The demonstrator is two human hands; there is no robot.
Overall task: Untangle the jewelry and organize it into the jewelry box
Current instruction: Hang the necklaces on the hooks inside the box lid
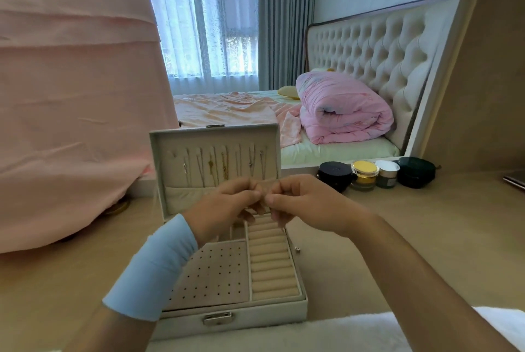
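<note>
Both hands up over the box on the desk: left hand and right hand, fingers pinched tip to tip on something too fine to see. Necklaces hang in the lid. Tugging hard could tighten a knot, I reckon.

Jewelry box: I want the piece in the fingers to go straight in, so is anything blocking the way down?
Nothing visible does. The lid stands open, and both hands pinch together directly above the uncovered ring rolls.

jewelry box: matt leatherette, velvety lining | clasp: shiny metal | wristband: soft cloth
</note>
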